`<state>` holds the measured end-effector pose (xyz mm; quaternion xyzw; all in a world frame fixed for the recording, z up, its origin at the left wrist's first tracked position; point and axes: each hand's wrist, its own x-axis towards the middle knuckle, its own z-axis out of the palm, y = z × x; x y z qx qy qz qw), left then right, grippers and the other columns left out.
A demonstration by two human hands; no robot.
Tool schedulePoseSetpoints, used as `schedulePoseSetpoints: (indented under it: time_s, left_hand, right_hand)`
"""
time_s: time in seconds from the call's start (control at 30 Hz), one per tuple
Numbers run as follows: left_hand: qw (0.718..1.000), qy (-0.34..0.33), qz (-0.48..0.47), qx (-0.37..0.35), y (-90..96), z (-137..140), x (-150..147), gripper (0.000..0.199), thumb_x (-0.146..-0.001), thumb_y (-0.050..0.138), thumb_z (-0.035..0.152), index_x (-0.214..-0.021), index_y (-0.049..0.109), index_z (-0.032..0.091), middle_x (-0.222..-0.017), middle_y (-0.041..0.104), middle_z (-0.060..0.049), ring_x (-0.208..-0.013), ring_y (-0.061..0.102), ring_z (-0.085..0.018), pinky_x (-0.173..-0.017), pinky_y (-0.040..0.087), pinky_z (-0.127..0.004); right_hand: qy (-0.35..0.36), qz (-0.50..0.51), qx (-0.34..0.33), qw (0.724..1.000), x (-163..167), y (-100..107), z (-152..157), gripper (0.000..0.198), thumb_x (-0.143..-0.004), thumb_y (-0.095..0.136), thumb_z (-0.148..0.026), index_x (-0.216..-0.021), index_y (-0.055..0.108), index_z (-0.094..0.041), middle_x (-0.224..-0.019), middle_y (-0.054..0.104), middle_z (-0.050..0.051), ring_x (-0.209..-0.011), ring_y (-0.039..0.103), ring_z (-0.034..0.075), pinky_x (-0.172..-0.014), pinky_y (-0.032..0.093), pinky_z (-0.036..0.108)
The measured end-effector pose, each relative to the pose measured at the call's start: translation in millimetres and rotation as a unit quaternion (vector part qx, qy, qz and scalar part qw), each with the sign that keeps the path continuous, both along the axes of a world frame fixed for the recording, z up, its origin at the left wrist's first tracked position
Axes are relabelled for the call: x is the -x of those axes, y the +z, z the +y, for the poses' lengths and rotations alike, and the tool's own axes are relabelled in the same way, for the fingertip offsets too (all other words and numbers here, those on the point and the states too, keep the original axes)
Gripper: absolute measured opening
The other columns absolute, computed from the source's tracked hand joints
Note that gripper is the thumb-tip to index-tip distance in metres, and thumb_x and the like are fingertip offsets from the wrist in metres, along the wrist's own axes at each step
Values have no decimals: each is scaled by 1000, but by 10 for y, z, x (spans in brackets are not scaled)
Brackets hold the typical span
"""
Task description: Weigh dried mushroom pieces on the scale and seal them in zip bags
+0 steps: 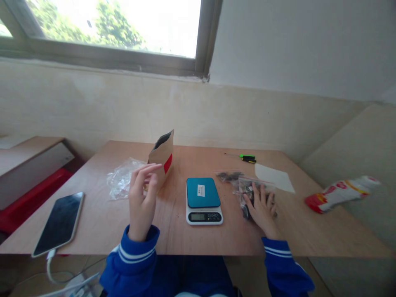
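Left hand point(142, 198): raised, fingers released, loosely curved, holding nothing. Right hand point(261, 208): palm down, fingers spread upon a clear bag of dark pieces point(246, 189); whether they grip it, cannot tell.
Paper bag point(163, 152): upright, just beyond the left fingers.
Digital scale point(203, 197), blue-topped: between both hands' fingers.
Second clear bag point(228, 176): beyond the right fingers, leftward.
Bottle point(340, 194): lying right of the right fingers, well apart.

Desk point(173, 237) and window point(167, 27) suggest a study-like room.
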<state>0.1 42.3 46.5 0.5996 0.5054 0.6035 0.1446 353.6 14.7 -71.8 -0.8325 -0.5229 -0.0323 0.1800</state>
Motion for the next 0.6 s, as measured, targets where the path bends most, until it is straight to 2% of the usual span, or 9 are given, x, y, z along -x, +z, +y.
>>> schedulePoseSetpoints:
  time_s: [0.07,0.13,0.2,0.27,0.37,0.43,0.53,0.6]
  left_hand:
    - [994,41,91,-54,118,222,-58,28,-92,51,29,-117,63,23,-124,57,-7,-106,57,-21,-91,45,-37]
    - [976,89,192,-61,167,461,-86,37,-90,54,25,-126,57,23,-132,55,-8,-117,50,-27,-103,34,-47]
    - [963,110,243,-31,161,646,-78,41,-88,56,24,-129,55,22,-139,52,-9,-120,45,-32,-101,34,-50]
    - [960,106,260,-11,132,718,-46,35,-89,54,23,-124,59,21,-135,56,-9,-118,46,-32,-98,36,-50]
    - [955,121,269,-18,99,603,6,17,-90,55,27,-100,69,24,-122,63,-6,-108,52,-31,-93,37,-50]
    - [950,125,283,-42,82,439,24,15,-90,57,31,-90,70,26,-120,64,-5,-104,55,-29,-91,37,-49]
    - [941,108,313,-67,35,190,30,15,-90,56,32,-92,71,29,-123,62,-5,-101,57,-27,-87,38,-46]
    - [939,101,321,-73,-20,63,35,14,-90,57,30,-94,71,30,-124,61,-5,-102,57,-27,-85,38,-44]
  right_hand:
    - [6,-9,-23,1000,36,52,-7,68,-95,22,-55,-150,31,-15,-160,14,15,-144,4,48,-108,13,73]
    - [35,1,-64,997,116,128,-25,67,-95,26,-55,-148,34,-14,-160,16,16,-145,2,46,-109,12,73]
    - [118,37,-116,985,242,270,-44,63,-95,32,-52,-146,37,-16,-159,19,16,-146,8,41,-112,17,67]
    - [233,85,-163,955,414,506,-54,56,-95,39,-47,-144,38,-20,-158,23,15,-146,18,33,-115,24,58]
    - [376,159,-177,896,731,1005,-11,47,-96,44,-37,-142,38,-27,-153,34,10,-141,33,24,-114,32,47]
    - [462,199,-158,850,959,1356,94,43,-98,42,-31,-140,40,-26,-145,47,8,-134,43,20,-112,36,41]
    - [549,229,-130,793,1299,1748,360,32,-99,37,-24,-125,56,-20,-121,65,8,-115,59,16,-100,46,33]
    - [609,185,-76,767,1504,1873,549,28,-96,40,-18,-109,64,-16,-106,70,8,-100,64,16,-89,49,29]
